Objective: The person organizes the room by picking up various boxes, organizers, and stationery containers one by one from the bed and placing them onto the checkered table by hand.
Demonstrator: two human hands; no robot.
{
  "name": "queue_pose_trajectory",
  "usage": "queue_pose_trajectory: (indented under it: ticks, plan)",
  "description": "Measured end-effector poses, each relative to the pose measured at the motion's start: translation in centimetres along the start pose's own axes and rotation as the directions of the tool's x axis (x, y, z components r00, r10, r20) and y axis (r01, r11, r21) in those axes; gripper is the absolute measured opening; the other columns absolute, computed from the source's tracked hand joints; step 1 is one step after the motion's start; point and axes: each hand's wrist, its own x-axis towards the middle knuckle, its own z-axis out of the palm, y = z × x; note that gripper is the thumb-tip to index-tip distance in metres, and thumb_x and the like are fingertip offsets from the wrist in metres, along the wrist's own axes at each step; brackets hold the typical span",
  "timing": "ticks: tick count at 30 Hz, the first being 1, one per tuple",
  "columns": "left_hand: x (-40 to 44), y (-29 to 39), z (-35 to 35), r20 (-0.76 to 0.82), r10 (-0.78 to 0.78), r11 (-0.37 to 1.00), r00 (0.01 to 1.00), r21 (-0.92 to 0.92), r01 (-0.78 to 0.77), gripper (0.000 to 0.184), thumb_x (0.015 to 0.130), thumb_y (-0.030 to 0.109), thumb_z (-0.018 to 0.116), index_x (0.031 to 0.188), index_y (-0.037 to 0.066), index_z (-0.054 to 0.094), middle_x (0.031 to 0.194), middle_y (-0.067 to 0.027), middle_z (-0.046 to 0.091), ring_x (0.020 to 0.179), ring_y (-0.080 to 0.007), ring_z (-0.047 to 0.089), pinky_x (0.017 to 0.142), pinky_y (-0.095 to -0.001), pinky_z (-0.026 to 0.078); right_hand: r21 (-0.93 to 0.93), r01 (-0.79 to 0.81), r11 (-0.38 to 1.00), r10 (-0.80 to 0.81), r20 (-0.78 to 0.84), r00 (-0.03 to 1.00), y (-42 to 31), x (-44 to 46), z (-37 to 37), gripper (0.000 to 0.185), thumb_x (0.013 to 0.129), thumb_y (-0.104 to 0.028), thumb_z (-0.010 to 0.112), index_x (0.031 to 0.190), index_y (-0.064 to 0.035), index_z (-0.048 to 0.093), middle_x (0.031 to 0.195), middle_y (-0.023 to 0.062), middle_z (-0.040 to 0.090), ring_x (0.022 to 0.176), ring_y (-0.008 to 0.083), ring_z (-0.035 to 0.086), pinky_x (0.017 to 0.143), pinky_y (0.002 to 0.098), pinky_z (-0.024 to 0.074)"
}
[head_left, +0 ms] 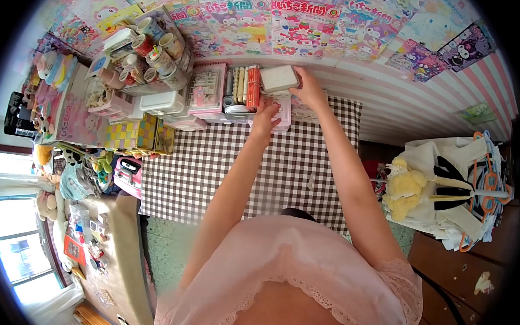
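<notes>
My right hand grips the right edge of a small white box, which sits tilted on top of other boxes by the wall. Just in front of a container holding tubes and rolls, my left hand has its fingers apart and holds nothing that I can see. Its fingertips are close to a red-orange pack and a white roll; whether they touch is unclear. Cream-coloured sticks stand beside the pack. A pink box lies partly hidden behind my left hand.
A black-and-white checked cloth covers the table. Left along the wall stand a clear-fronted pink case, a white-lidded box, a rack of tape rolls and a yellow checked box. Clothes on hangers are at the right.
</notes>
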Motion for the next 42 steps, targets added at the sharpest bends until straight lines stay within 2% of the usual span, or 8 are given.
queue_pose_trajectory:
  ticks: [4, 8, 17, 19, 26, 35, 38, 42]
  plan:
    - [0.1, 0.1, 0.5, -0.006, 0.028, 0.999, 1.000, -0.025, -0.029, 0.070, 0.081, 0.016, 0.046, 0.136, 0.014, 0.002, 0.135, -0.0049, 0.024, 0.110, -0.0202, 0.040, 0.090, -0.0397, 0.033, 0.010, -0.087, 0.996, 0.087, -0.069, 0.994, -1.7, -1.5, 0.8, 0.051, 0.059, -0.012, 0.068, 0.103, -0.0005, 0.044, 0.098, 0.0171, 0.052, 0.094, 0.0328, 0.050, 0.078, 0.0369, 0.0421]
    - [0.4, 1.1, 0.9, 0.010, 0.011, 0.999, 1.000, -0.040, -0.011, 0.071, 0.082, 0.016, 0.046, 0.136, 0.014, 0.001, 0.131, -0.0062, 0.028, 0.109, -0.0215, 0.040, 0.090, -0.0397, 0.034, -0.201, -0.025, 0.979, -0.025, -0.242, 0.970, -2.6, -2.7, 2.0, 0.047, 0.060, -0.015, 0.069, 0.096, -0.0001, 0.044, 0.095, 0.0191, 0.052, 0.092, 0.0338, 0.050, 0.076, 0.0386, 0.0425]
    - [-1.9, 0.5, 1.6, -0.048, -0.012, 0.999, 0.999, -0.034, 0.010, 0.065, 0.085, 0.018, 0.045, 0.136, 0.013, 0.005, 0.129, -0.0106, 0.030, 0.108, -0.0238, 0.042, 0.088, -0.0395, 0.037, -0.292, -0.222, 0.930, 0.148, -0.255, 0.955, -4.1, -3.6, 1.7, 0.047, 0.062, -0.025, 0.070, 0.093, -0.0007, 0.045, 0.088, 0.0151, 0.053, 0.084, 0.0321, 0.053, 0.072, 0.0390, 0.0440]
    - [-3.1, 0.2, 0.9, -0.057, -0.009, 0.999, 0.998, -0.047, 0.007, 0.064, 0.085, 0.018, 0.046, 0.135, 0.012, 0.007, 0.128, -0.0108, 0.032, 0.106, -0.0240, 0.044, 0.087, -0.0385, 0.038, -0.409, -0.103, 0.907, -0.117, -0.479, 0.870, -4.7, -4.7, 2.0, 0.041, 0.065, -0.022, 0.067, 0.093, -0.0016, 0.045, 0.088, 0.0135, 0.052, 0.083, 0.0309, 0.053, 0.070, 0.0382, 0.0445]
    - [-7.3, -3.0, -2.6, -0.100, -0.024, 0.994, 0.995, -0.110, 0.013, 0.048, 0.084, 0.020, 0.043, 0.129, 0.009, 0.030, 0.109, -0.0044, 0.050, 0.092, -0.0152, 0.052, 0.078, -0.0308, 0.040, 0.075, 0.266, 0.961, -0.266, -0.010, 0.964, -6.3, -8.0, 7.2, 0.020, 0.068, -0.011, 0.060, 0.084, -0.0043, 0.049, 0.089, 0.0126, 0.048, 0.085, 0.0290, 0.051, 0.071, 0.0357, 0.0413]
    - [-15.5, -1.4, -7.4, -0.263, 0.053, 0.982, 0.963, -0.161, -0.098, 0.049, 0.082, 0.024, 0.047, 0.126, 0.006, 0.033, 0.109, -0.0052, 0.053, 0.090, -0.0143, 0.055, 0.071, -0.0270, 0.043, 0.047, 0.226, 0.973, -0.207, -0.253, 0.945, -9.0, -12.5, 11.1, 0.017, 0.072, -0.016, 0.060, 0.074, -0.0047, 0.047, 0.076, 0.0101, 0.048, 0.070, 0.0238, 0.049, 0.063, 0.0332, 0.0412]
    - [-18.1, -1.7, -11.5, -0.298, 0.110, 0.963, 0.948, -0.206, -0.176, 0.046, 0.081, 0.026, 0.046, 0.123, 0.009, 0.038, 0.105, -0.0007, 0.053, 0.091, -0.0145, 0.053, 0.072, -0.0292, 0.042, 0.271, 0.205, 0.940, -0.238, 0.097, 0.966, -14.4, -17.3, 15.4, 0.018, 0.077, -0.017, 0.058, 0.084, -0.0022, 0.050, 0.081, 0.0092, 0.052, 0.069, 0.0182, 0.055, 0.059, 0.0276, 0.0458]
    - [-25.9, -1.1, -18.8, -0.505, 0.114, 0.944, 0.856, -0.212, -0.251, 0.037, 0.082, 0.025, 0.047, 0.116, 0.009, 0.045, 0.100, -0.0051, 0.056, 0.090, -0.0157, 0.054, 0.076, -0.0302, 0.044, 0.274, 0.310, 0.910, -0.380, 0.257, 0.888, -21.0, -22.5, 23.2, 0.021, 0.079, -0.014, 0.057, 0.094, -0.0008, 0.050, 0.086, 0.0088, 0.053, 0.070, 0.0156, 0.057, 0.060, 0.0249, 0.0472]
